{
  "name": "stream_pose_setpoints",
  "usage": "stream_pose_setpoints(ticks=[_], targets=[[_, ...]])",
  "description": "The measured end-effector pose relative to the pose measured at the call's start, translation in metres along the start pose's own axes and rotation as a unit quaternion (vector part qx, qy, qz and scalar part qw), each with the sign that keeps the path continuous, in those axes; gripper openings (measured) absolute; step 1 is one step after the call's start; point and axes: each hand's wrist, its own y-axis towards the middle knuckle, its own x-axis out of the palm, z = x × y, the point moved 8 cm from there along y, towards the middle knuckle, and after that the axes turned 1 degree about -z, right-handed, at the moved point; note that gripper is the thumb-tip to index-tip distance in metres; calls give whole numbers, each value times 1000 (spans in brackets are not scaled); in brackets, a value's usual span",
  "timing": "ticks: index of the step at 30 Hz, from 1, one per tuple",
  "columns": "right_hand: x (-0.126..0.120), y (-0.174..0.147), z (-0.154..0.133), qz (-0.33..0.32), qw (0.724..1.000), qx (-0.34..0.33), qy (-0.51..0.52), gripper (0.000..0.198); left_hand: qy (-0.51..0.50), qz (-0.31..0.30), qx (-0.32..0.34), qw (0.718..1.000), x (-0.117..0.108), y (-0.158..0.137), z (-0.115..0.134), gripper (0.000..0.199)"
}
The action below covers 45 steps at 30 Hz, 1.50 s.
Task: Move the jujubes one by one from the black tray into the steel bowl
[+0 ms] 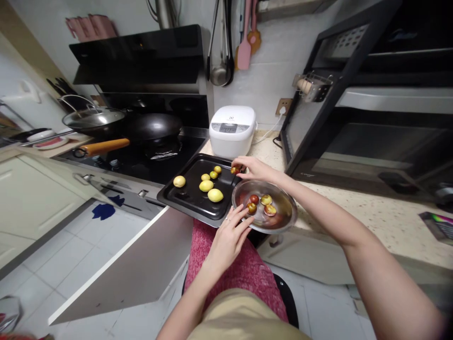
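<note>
My right hand [253, 167] pinches a red-and-green fruit that looks like a jujube [235, 170], just above the right side of a black baking tray [191, 202]. On that tray lie two lemons [215, 195], a pale round yellow fruit [179, 181] and several smaller yellow-green fruits [213, 174]. A shallow metal bowl [279, 223] overlaps the tray's right edge and holds several jujubes [270, 209]. My left hand [230, 233], with a ring on it, grips the bowl's near left rim. Its fingers reach over the rim beside one jujube; the thumb is not clearly visible.
A white rice cooker [232, 130] stands behind the tray. The stove on the left carries a wok [154, 126] and a lidded pan [94, 120]. An oven [382, 151] sits at right on the counter [332, 200]. A cabinet door [130, 264] hangs open below the tray.
</note>
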Motion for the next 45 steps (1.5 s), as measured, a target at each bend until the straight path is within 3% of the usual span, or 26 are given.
stream_pose_setpoints(ticks=[5, 9, 12, 19, 25, 35, 45], targets=[[-25, -78, -50, 40, 999, 14, -11, 22, -18, 7, 7, 1000, 2, -1, -2, 39], [-14, -127, -72, 6, 998, 62, -23, 25, -20, 10, 14, 1000, 4, -3, -3, 39], [0, -142, -74, -38, 996, 82, -11, 24, -16, 9, 16, 1000, 4, -4, -2, 39], [26, -136, -65, -123, 989, 82, 23, 25, -5, 1, 12, 1000, 3, -2, 1, 38], [39, -128, -59, -151, 986, 70, 13, 22, 10, -5, 8, 1000, 2, -2, 2, 36], [34, -136, -55, -111, 990, 49, 66, 38, 15, 0, 18, 1000, 0, -1, 5, 36], [15, -131, -46, -67, 994, 62, 60, 32, 8, 0, 12, 1000, 1, -2, 4, 38]])
